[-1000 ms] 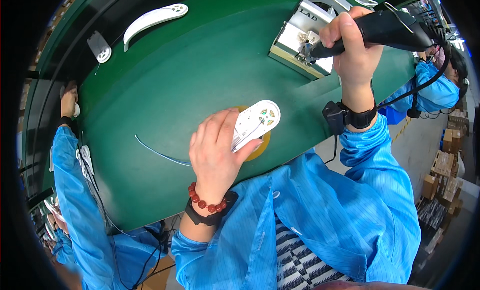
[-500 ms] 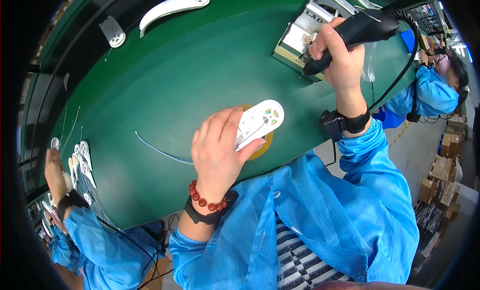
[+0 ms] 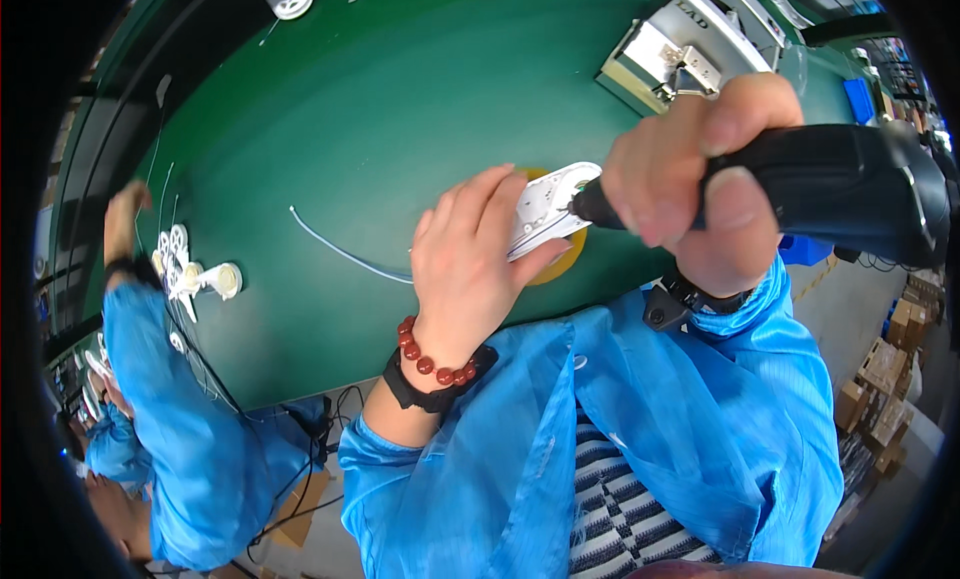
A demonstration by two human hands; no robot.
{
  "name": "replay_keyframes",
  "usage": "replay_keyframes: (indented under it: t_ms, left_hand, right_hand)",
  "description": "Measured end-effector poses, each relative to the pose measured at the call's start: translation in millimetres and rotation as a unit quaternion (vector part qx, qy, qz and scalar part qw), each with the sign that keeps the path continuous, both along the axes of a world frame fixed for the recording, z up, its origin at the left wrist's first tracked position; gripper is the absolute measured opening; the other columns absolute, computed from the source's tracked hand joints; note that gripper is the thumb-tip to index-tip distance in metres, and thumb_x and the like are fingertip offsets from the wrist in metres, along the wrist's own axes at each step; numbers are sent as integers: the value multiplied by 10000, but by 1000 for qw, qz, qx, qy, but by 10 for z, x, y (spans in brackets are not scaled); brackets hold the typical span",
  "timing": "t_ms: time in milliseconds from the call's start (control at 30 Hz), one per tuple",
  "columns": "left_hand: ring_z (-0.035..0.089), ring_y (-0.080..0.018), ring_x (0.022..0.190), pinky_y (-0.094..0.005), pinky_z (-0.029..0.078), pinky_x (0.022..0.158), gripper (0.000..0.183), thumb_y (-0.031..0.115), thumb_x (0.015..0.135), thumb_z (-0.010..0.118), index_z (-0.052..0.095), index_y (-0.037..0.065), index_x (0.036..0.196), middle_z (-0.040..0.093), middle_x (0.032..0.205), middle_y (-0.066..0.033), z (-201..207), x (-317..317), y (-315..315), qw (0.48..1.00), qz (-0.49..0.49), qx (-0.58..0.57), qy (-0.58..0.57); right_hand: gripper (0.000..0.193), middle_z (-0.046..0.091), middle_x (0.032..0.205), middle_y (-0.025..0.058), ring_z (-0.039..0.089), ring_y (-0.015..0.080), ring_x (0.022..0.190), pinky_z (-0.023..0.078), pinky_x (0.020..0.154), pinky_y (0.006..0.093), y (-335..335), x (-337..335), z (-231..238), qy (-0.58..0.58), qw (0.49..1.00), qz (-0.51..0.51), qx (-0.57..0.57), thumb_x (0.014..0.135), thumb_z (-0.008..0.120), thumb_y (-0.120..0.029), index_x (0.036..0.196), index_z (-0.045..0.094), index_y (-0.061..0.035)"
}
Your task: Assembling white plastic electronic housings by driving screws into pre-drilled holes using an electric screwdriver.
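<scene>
My left hand (image 3: pixel 465 234) presses a white plastic housing (image 3: pixel 540 201) against the green table, fingers over its left part and thumb along its near edge. The housing is long with a rounded end, and lies over a yellow disc (image 3: pixel 565 264). A thin pale-blue wire (image 3: pixel 340 253) trails left from under the hand. Wrapped in my right hand (image 3: pixel 690 169) is a black electric screwdriver (image 3: pixel 850 179), tilted with its nose at the housing's rounded end. The fingers and the nose hide part of that end, so whether the bit touches a screw cannot be seen.
A grey box-shaped machine (image 3: pixel 690 44) stands at the back right. White parts with wires (image 3: pixel 180 269) lie at the table's left, beside a co-worker's blue sleeve (image 3: pixel 165 379). Another white part (image 3: pixel 290 1) sits at the far edge. Cardboard boxes (image 3: pixel 880 364) stack on the right-hand floor.
My right hand has brought the screwdriver from beside the grey machine down to the housing. My left hand still holds the housing. The co-worker's hand has moved farther away, and the view has shifted.
</scene>
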State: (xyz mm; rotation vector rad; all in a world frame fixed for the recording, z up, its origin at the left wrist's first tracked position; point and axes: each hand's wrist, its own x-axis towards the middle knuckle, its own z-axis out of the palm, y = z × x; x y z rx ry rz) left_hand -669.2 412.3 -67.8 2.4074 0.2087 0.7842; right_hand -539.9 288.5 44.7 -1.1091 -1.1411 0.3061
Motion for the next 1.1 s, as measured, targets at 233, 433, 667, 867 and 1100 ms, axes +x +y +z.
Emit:
replay_keyframes:
  t_ms: [233,433,667,867,1100]
  left_hand:
    - [639,-247,1004,-367,484,764,589,290,626,852,670,53,1134,659,1176,-62,-49,110,-11,1000,4,-3,-28]
    - [638,-251,1016,-376,490,769,574,288,636,843,672,43,1127,664,1162,-65,-17,146,-14,1000,5,-2,-27]
    - [635,-254,1029,-378,489,774,562,297,654,833,673,42,1129,666,1157,-65,0,151,-9,1000,8,8,-16]
    - [634,-252,1030,-375,488,769,568,305,658,830,670,40,1135,665,1156,-64,-15,147,5,1000,2,7,-13]
    - [620,-261,1081,-396,448,853,584,337,682,836,664,33,1150,662,1183,-70,66,128,3,999,-16,-21,21]
  right_hand:
    - [313,555,703,42,520,139,551,446,544,313,81,-5,-167,-3,998,29,-56,975,673,-241,1105,440,-77]
    - [291,551,703,55,513,134,563,449,551,314,40,102,-159,-85,987,18,-134,986,646,-217,1108,423,-74]
    - [274,555,712,58,516,135,576,452,565,317,83,103,-197,-67,990,26,-119,988,631,-201,1115,423,-77]
    - [283,564,725,53,525,134,584,455,571,319,85,91,-203,-46,992,30,-111,984,641,-215,1119,430,-84]
    - [292,560,727,41,532,138,590,449,565,315,100,67,-246,4,998,42,-41,989,642,-244,1122,431,-92]
